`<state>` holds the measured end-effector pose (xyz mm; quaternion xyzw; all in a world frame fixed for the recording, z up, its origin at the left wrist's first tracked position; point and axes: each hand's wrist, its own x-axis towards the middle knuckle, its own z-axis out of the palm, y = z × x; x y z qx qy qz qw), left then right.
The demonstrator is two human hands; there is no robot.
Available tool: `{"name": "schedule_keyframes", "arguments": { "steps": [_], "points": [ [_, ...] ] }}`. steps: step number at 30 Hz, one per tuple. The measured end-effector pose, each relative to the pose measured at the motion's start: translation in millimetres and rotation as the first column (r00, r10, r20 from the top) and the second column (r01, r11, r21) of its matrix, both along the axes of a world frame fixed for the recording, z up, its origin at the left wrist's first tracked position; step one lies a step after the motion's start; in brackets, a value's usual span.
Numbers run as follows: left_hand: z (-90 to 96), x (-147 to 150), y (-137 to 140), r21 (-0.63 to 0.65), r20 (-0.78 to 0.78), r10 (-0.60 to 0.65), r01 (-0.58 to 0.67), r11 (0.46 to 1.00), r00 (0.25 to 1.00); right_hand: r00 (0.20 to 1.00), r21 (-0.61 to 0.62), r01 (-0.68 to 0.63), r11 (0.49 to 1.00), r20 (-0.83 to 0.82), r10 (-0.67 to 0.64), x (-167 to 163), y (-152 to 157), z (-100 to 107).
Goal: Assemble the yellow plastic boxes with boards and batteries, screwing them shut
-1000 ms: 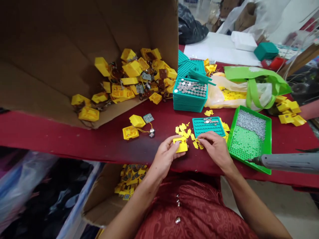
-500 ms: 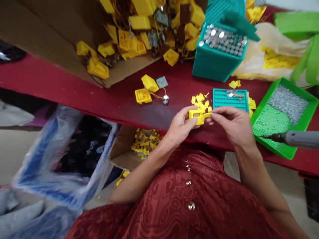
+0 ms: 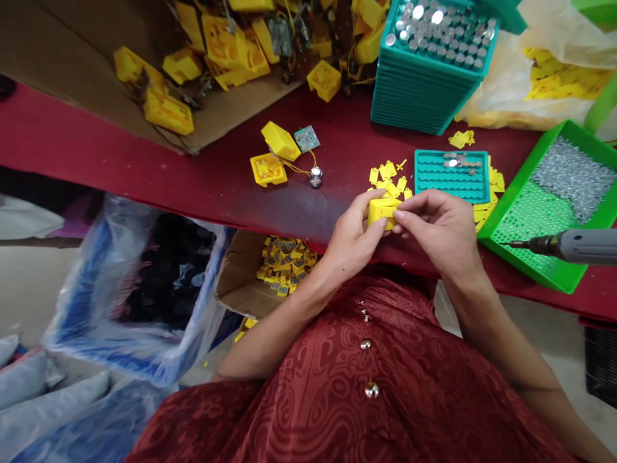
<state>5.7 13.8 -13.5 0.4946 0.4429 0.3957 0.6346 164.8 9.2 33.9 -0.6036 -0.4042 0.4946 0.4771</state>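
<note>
My left hand [image 3: 354, 235] is closed around a small yellow plastic housing [image 3: 375, 209] above the table's front edge. Against the housing's opening lies a flat yellow cover [image 3: 387, 211], pinched at its right end between the thumb and forefinger of my right hand [image 3: 443, 228]. My fingers hide part of both pieces. Just behind my hands is a loose pile of similar yellow covers [image 3: 388, 170]. Beyond my right hand lies a teal ribbed tray [image 3: 450, 186] with several silver button cells in its back rows.
A stack of teal trays [image 3: 424, 90] bears silver cells on top. To the right, a power screwdriver [image 3: 573, 246] points over a green bin [image 3: 533, 273] of screws. Opened yellow housings [image 3: 268, 168] with wires lie left, before a carton [image 3: 212, 125]. Another carton [image 3: 241, 286] sits below.
The yellow cover has gone from sticking out at the housing's right side to lying over its opening. My right hand has moved left towards my left hand. The camera view has shifted.
</note>
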Motion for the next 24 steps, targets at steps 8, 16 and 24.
{"name": "schedule_keyframes", "arguments": {
  "steps": [8,16,24],
  "points": [
    [11.5,0.4,-3.7,0.088,-0.160,0.017,-0.003,0.996,0.987,0.982,0.049,-0.060,0.997,0.183,0.050,-1.6,-9.1,-1.6],
    [11.8,2.3,-2.9,-0.264,0.177,0.009,0.039,0.964,0.984,0.875,0.227,-0.109,0.968,0.483,-0.015,10.4,-13.6,2.1],
    [16.1,-4.2,-8.0,-0.156,0.098,-0.100,0.114,0.981,0.990,0.935,-0.089,-0.229,0.969,0.258,0.245,16.0,-12.3,-4.9]
  ]
}}
